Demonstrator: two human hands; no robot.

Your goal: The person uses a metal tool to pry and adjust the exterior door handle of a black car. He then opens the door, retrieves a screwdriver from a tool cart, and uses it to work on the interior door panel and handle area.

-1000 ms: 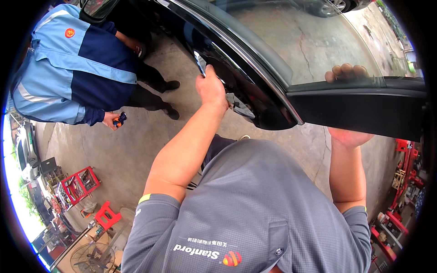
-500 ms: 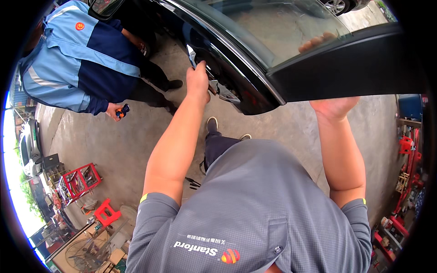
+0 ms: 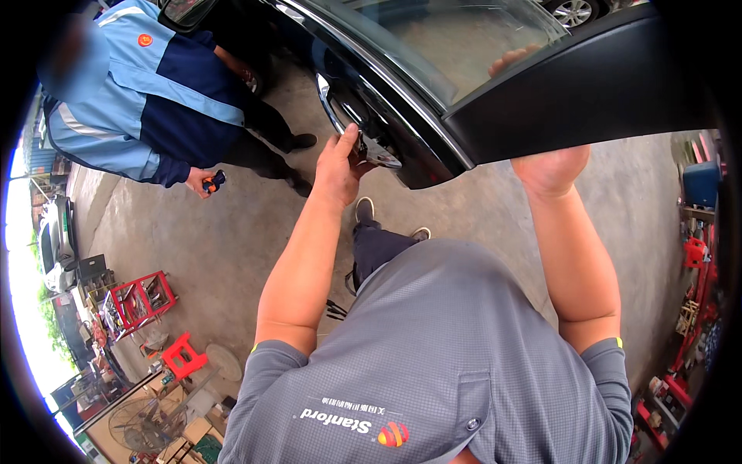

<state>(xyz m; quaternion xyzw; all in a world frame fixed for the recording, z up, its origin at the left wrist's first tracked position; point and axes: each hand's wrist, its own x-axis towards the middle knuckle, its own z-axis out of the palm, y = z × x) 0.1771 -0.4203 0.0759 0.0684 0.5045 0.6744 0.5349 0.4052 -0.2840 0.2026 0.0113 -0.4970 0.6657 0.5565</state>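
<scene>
A black car door [image 3: 433, 147] with chrome trim hangs open in front of me. My left hand [image 3: 338, 172] is closed at the rear end of its chrome door handle [image 3: 328, 100], thumb uppermost. Beside those fingers is a shiny chrome piece [image 3: 382, 155]; whether it is loose or fixed I cannot tell. My right hand [image 3: 553, 168] grips the black window frame [image 3: 587, 97] of the door from its near edge. Its fingertips show past the frame, through the window glass [image 3: 464, 46]; the rest of the fingers are hidden.
On the left stands a person in a blue jacket [image 3: 185, 100], holding a small dark-and-orange object [image 3: 214, 182]. A red tool cart [image 3: 141, 301], a red stool [image 3: 184, 355] and a large fan [image 3: 147, 417] are at lower left. Red equipment [image 3: 694, 253] lines the right side.
My left hand has slid slightly down and back along the door handle, its fingers loosened. The door and my right hand appear shifted a little left and up in view.
</scene>
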